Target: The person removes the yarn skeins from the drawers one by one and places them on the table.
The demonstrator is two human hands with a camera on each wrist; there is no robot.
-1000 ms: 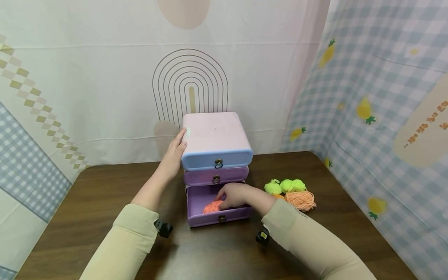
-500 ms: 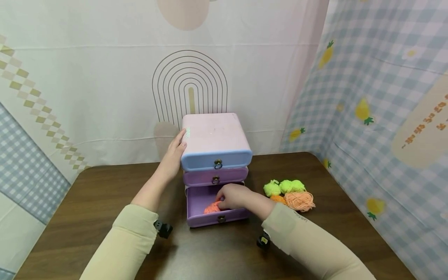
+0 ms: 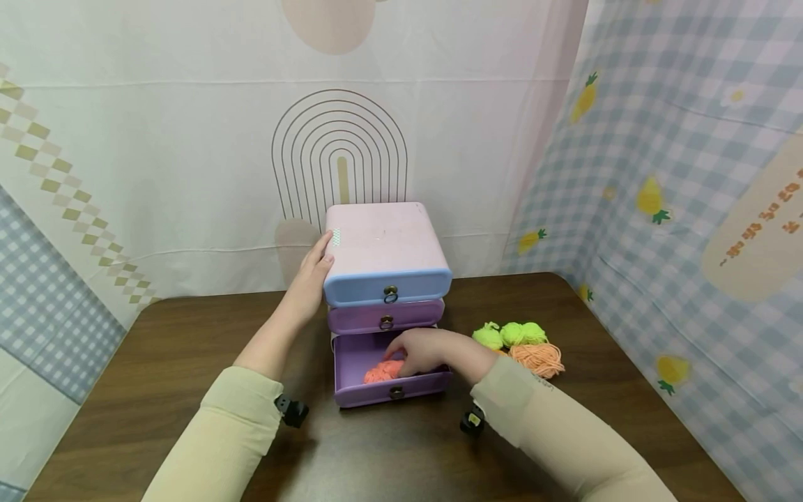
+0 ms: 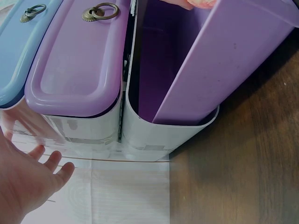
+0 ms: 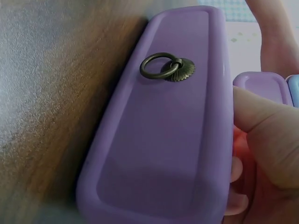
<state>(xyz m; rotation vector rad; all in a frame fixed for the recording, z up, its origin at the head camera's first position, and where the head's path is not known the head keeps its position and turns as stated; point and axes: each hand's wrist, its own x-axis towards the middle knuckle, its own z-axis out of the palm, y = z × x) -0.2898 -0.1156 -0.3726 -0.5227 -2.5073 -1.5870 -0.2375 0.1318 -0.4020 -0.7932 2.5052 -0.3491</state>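
A small three-drawer cabinet [image 3: 384,237] has a pink top, a blue top drawer and two purple drawers below. The bottom drawer [image 3: 364,399] is pulled out. Inside it, near the front wall, lies a coral ball of yarn [image 3: 380,372]. My right hand [image 3: 423,350] reaches over the drawer's right side, fingers and thumb curled around the yarn; the right wrist view shows the front panel [image 5: 159,121] with its ring handle, hiding most of the yarn. My left hand [image 3: 307,282] rests, fingers straight, against the cabinet's left side.
To the right of the cabinet on the brown wooden table [image 3: 207,335] lie several lime green yarn balls [image 3: 511,335] and a peach yarn skein [image 3: 537,360], with a bit of orange yarn beside them. A white patterned cloth [image 3: 188,174] hangs close behind the cabinet.
My right hand has shifted slightly at the coral yarn, its fingers a little more spread, and more of the yarn shows. The left hand and the drawers have stayed put.
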